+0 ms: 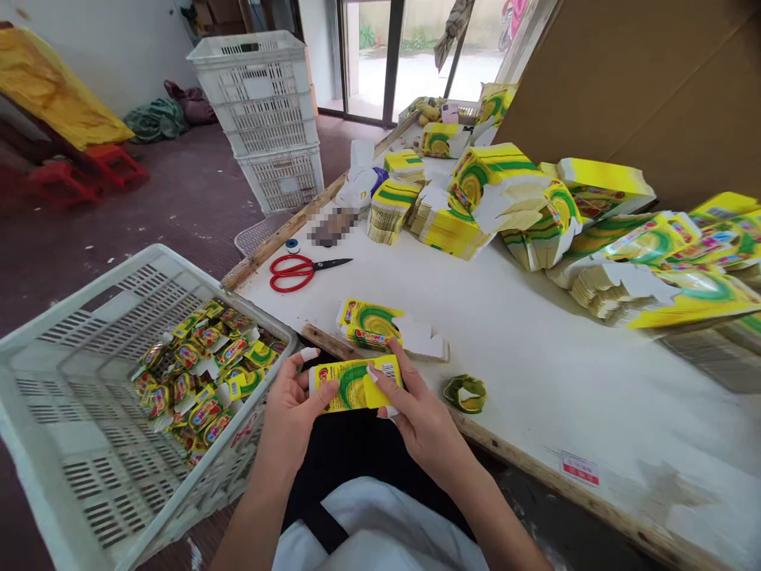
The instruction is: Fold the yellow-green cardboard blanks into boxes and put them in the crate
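Note:
Between my hands, over my lap at the table's edge, is a flat yellow and green printed carton (350,384). My left hand (296,396) grips its left end with the thumb on top; a finger of that hand has a white wrap. At the carton's right end, my right hand (419,404) pinches a yellow flap with the thumb. A small stack of flat cartons (373,323) with white flaps lies just beyond on the table. Right of my right hand sits a small green ring-shaped piece (464,394).
On my left stands a white plastic crate (148,507) holding many folded small cartons (205,373). Red-handled scissors (300,272) lie on the white table (523,381). Bundled carton stacks (499,186) line its far side. White crates (261,103) are stacked beyond, on the floor.

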`<state>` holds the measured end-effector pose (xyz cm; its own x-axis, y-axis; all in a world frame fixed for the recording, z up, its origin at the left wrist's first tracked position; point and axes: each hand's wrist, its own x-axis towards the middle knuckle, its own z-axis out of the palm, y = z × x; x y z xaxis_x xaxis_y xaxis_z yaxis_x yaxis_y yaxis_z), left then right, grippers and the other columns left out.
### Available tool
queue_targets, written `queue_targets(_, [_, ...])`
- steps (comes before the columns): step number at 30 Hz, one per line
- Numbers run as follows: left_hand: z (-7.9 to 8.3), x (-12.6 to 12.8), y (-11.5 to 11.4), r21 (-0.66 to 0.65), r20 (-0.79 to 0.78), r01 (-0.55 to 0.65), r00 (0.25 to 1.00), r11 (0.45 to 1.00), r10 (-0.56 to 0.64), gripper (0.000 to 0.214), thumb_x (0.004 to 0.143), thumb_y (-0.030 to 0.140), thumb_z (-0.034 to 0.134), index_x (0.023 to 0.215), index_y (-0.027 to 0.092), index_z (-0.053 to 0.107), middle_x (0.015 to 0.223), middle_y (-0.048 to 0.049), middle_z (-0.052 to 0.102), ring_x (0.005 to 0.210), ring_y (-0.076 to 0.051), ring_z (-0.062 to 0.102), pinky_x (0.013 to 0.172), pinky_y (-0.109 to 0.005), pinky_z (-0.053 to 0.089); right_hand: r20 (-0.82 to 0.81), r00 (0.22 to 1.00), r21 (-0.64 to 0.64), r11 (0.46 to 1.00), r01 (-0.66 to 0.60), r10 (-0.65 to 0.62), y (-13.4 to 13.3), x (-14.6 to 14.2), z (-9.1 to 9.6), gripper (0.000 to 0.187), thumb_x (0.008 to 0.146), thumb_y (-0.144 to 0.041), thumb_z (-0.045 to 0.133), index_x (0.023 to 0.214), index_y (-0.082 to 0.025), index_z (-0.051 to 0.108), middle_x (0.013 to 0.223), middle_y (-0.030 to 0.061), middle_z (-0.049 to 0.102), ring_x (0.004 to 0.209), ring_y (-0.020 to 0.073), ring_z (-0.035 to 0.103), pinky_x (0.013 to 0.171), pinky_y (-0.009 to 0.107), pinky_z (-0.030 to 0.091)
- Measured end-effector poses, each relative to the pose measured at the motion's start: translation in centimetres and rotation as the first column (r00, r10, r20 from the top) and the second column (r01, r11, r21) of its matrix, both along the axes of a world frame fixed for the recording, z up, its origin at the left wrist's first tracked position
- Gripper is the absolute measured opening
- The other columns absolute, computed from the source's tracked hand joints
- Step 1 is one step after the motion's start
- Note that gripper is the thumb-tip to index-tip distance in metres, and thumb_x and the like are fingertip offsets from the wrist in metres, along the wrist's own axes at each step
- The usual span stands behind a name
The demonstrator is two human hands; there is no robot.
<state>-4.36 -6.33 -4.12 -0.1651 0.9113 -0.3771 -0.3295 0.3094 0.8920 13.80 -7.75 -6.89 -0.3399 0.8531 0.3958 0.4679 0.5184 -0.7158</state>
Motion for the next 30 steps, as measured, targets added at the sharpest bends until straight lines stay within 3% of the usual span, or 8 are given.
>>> queue_targets(7, [0.3, 0.1, -0.2, 0.028, 0.065, -0.001, 0.998, 1.0, -0.001, 0.061, 0.054, 0.027, 0.088, 0.104, 0.017, 0.053, 0.072, 0.0014, 0.071, 0.063, -0.016, 0.069, 0.055, -0.023, 0.056, -0.008, 0.999, 0.001, 0.999, -0.045, 0.045, 0.3, 1.1, 1.0, 0.034, 0.092, -0.009, 0.044, 0.121, -0.022, 0.057, 0.139, 0.0176, 0.05, 0.121, 0.0236, 0.058, 0.09, 0.036, 0.056])
queue_targets(13, [0.4, 0.2, -0.6, 0.0, 0.083, -0.014, 0.996, 1.0, 0.014, 0.058, 0.05, 0.027, 0.089, 0.097, 0.017, 0.056, 0.068, 0.0025, 0.07, 0.058, -0.015, 0.068, 0.052, -0.022, 0.055, -0.061, 0.993, -0.082, 0.991, -0.102, 0.097, 0.1, 1.6, 1.5, 0.023, 0.09, -0.012, 0.05, 0.107, -0.022, 0.062, 0.133, 0.0147, 0.055, 0.117, 0.0229, 0.06, 0.091, 0.036, 0.055])
queue_targets(18, [0.5, 0.8, -0.5, 0.001, 0.058, -0.043, 0.997, 0.999, 0.043, 0.055, 0.049, 0.032, 0.089, 0.094, 0.016, 0.061, 0.074, 0.0004, 0.069, 0.062, -0.014, 0.067, 0.055, -0.022, 0.055, -0.355, 0.923, -0.27, 0.961, 0.054, -0.151, -0.4, -0.6, 0.5, 0.047, 0.082, -0.016, 0.063, 0.125, -0.024, 0.047, 0.133, 0.0141, 0.056, 0.113, 0.0238, 0.063, 0.089, 0.038, 0.056])
queue_targets(22, [0.9, -0.9, 0.2, 0.115, -0.091, -0.219, 0.969, 0.969, 0.23, 0.05, 0.054, 0.036, 0.086, 0.094, 0.015, 0.064, 0.079, -0.0004, 0.068, 0.065, -0.012, 0.064, 0.06, -0.022, 0.055, -0.337, 0.927, -0.25, 0.965, 0.083, -0.167, 0.6, -1.8, 0.2, 0.068, 0.079, -0.021, 0.069, 0.138, -0.023, 0.036, 0.136, 0.015, 0.054, 0.118, 0.026, 0.06, 0.098, 0.043, 0.052])
queue_targets(24, [1.1, -3.3, 0.8, 0.306, -0.228, -0.385, 0.859, 0.871, 0.459, 0.042, 0.061, 0.035, 0.082, 0.094, 0.017, 0.063, 0.084, 0.0006, 0.066, 0.071, -0.011, 0.062, 0.068, -0.022, 0.054, -0.268, 0.94, -0.216, 0.964, 0.155, -0.211, 1.8, -1.4, 0.1, 0.061, 0.08, -0.021, 0.066, 0.136, -0.023, 0.041, 0.128, 0.013, 0.059, 0.116, 0.0259, 0.061, 0.098, 0.044, 0.051])
queue_targets(27, [0.9, -7.2, 1.4, 0.505, -0.422, -0.498, 0.57, 0.705, 0.705, 0.053, 0.059, 0.024, 0.082, 0.104, 0.019, 0.055, 0.103, -0.0005, 0.06, 0.092, -0.014, 0.059, 0.086, -0.029, 0.051, -0.072, 0.917, -0.153, 0.912, 0.38, -0.393, 3.9, -0.2, -0.2, 0.049, 0.083, -0.013, 0.055, 0.13, -0.023, 0.048, 0.121, 0.0115, 0.063, 0.113, 0.0272, 0.06, 0.096, 0.048, 0.05])
queue_targets(29, [0.3, -8.8, 1.3, 0.526, -0.549, -0.504, 0.414, 0.685, 0.726, 0.069, 0.053, 0.019, 0.083, 0.112, 0.019, 0.048, 0.12, -0.0052, 0.052, 0.109, -0.02, 0.053, 0.096, -0.037, 0.046, 0.097, 0.884, -0.127, 0.875, 0.467, -0.458, 5.1, 0.2, -0.5, 0.052, 0.08, -0.008, 0.052, 0.13, -0.021, 0.047, 0.116, 0.0126, 0.064, 0.109, 0.0298, 0.059, 0.092, 0.051, 0.049])
queue_targets(30, [-0.1, -9.1, 1.1, 0.521, -0.587, -0.497, 0.381, 0.694, 0.714, 0.073, 0.053, 0.018, 0.083, 0.115, 0.018, 0.045, 0.126, -0.0079, 0.048, 0.114, -0.022, 0.05, 0.099, -0.04, 0.044, 0.172, 0.871, -0.117, 0.868, 0.482, -0.461, 5.5, 0.3, -0.7, 0.053, 0.078, -0.006, 0.051, 0.129, -0.019, 0.048, 0.113, 0.013, 0.065, 0.106, 0.0307, 0.058, 0.09, 0.051, 0.049])
